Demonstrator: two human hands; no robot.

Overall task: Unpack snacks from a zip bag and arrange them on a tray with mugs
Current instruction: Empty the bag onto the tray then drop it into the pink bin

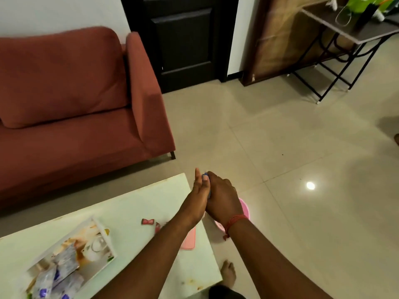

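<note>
Both hands meet past the right edge of the pale table [133, 212], above a pink bin [245, 209] on the floor. My right hand [222, 197] curls round a small blue thing [205, 175], of which only the tip shows. My left hand [199, 195] lies flat against it with straight fingers pointing away from me. A white tray [98, 223] with a printed picture sits at the table's lower left. Several clear and blue snack packets [58, 275] lie in its near end. No mug is plainly visible.
A red wrapped sweet [147, 221] and a flat pink thing [190, 240] lie on the table by my left forearm. A red sofa [71, 100] stands behind the table. A dark door [183, 39] and a metal side table [345, 29] are at the back. My bare foot [228, 272] is on the tiled floor.
</note>
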